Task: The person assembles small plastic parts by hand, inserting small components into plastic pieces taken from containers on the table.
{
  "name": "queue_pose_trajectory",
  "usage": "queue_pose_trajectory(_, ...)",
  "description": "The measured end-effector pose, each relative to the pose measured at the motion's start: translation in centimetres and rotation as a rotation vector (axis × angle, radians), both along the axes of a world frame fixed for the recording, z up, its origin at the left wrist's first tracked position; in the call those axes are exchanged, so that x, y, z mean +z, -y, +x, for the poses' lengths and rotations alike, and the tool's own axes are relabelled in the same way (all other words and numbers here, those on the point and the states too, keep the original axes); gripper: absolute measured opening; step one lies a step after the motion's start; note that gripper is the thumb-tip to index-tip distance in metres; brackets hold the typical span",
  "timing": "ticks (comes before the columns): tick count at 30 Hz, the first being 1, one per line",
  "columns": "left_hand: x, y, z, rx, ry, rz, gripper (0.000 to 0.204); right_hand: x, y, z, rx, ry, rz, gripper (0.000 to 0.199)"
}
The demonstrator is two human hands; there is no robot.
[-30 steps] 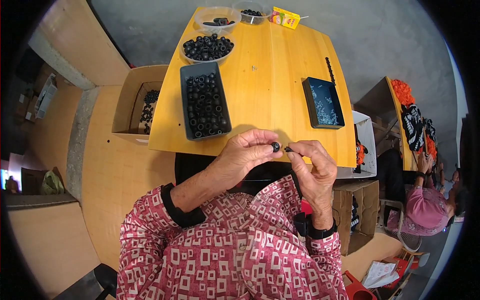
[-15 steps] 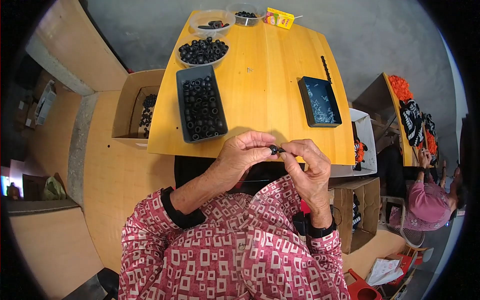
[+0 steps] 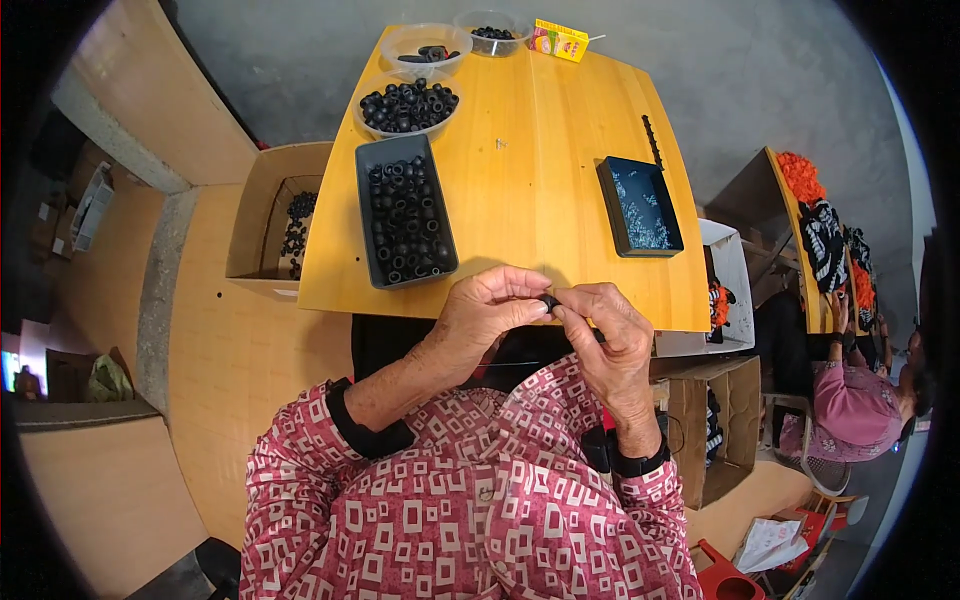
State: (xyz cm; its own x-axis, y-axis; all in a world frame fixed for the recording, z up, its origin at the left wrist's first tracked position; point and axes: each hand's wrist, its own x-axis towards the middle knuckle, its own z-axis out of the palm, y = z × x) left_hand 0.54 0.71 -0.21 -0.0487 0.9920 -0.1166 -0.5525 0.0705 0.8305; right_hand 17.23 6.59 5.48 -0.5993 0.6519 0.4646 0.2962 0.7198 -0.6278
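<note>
Just over the table's near edge, my left hand [image 3: 492, 308] pinches a small black round piece [image 3: 548, 301], like a hollow bead, between thumb and fingertips. My right hand [image 3: 612, 335] meets it from the other side, thumb and forefinger closed at the piece's edge. A dark bit shows beside the right thumb; its kind is hidden by the fingers. Left of my hands lies a dark grey tray [image 3: 448, 262] full of similar black hollow pieces [image 3: 405, 215]. To the right sits a dark blue-black tray [image 3: 622, 245] with many tiny clear bits in it.
Clear round tubs [image 3: 365, 120] of black parts stand at the far left of the yellow table [image 3: 540, 200], near a yellow drink carton [image 3: 560, 40]. A toothed black strip [image 3: 652, 140] lies far right. Cardboard boxes [image 3: 262, 215] flank the table. At right, another person [image 3: 855, 400] sits working.
The right fingers have closed in on the black piece, and the dark bit seen between them is now mostly covered. The left hand keeps its pinch, almost still.
</note>
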Motion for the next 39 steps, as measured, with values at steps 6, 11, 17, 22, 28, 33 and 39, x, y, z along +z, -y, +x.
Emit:
queue_pose_trajectory(6,0.3,0.3,0.7,0.045,0.034,-0.050,0.031,-1.7,0.8,-0.1,-0.048,-0.169,-0.156,0.014)
queue_pose_trajectory(11,-0.3,1.0,0.7,0.119,0.113,-0.154,0.039,-4.4,1.2,-0.9,-0.052,-0.245,-0.088,0.026)
queue_pose_trajectory(17,-1.7,0.5,0.3,0.006,0.312,-0.114,0.043,-5.5,0.6,-1.1,-0.090,-0.234,0.155,0.033)
queue_pose_trajectory(22,-1.2,-0.2,-0.1,0.006,0.301,-0.130,0.043,-5.4,-0.4,-0.8,-0.089,-0.180,0.194,0.032)
queue_pose_trajectory(28,-0.7,-0.1,-0.6,-0.035,0.161,-0.151,0.044,-6.0,-0.7,0.0,0.030,-0.197,0.258,0.037)
queue_pose_trajectory(33,-0.3,-1.2,-1.8,-0.129,0.065,-0.108,0.046,-5.4,-0.6,0.1,0.030,-0.197,0.303,0.036)
queue_pose_trajectory(39,-0.5,-1.0,-1.9,-0.099,-0.007,-0.063,0.047,-5.7,-0.2,-0.5,0.014,-0.159,0.243,0.037)
